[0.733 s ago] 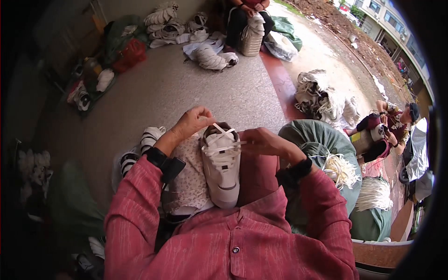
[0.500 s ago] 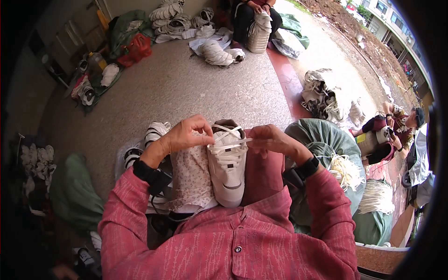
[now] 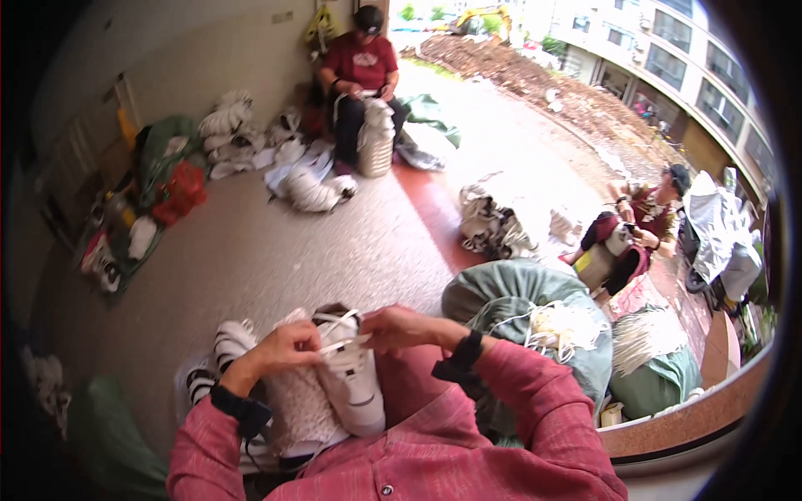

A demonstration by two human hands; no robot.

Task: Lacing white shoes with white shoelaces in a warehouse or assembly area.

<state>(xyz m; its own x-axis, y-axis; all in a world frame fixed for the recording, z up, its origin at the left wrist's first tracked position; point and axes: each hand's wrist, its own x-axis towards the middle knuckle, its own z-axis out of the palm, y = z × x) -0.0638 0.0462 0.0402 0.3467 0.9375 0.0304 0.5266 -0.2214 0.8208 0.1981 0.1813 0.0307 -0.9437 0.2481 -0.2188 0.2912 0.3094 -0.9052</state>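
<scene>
A white sneaker [image 3: 355, 392] stands between my thighs, its toe toward me and its dark-lined collar away from me. My left hand [image 3: 292, 346] is at the left of the lacing, thumb and fingers pinched on the white shoelace [image 3: 341, 343]. From the right, my right hand [image 3: 403, 328] pinches the lace near the upper eyelets. Between the two hands the lace runs across the tongue. Part of the sneaker's left side is hidden behind a floral cloth [image 3: 299, 397] over my left thigh.
Striped white shoes [image 3: 234, 341] lie beside my left leg. At my right, green sacks [image 3: 576, 367] carry bundles of white laces [image 3: 656, 338]. Two people [image 3: 361, 67] [image 3: 656, 209] sit farther off handling shoes. Shoe piles [image 3: 493, 221] and a red bag [image 3: 180, 192] lie on the floor.
My view has tilted up and turned right, so the sneaker and hands appear lower and farther left. The right hand has come closer to the left, over the lacing.
</scene>
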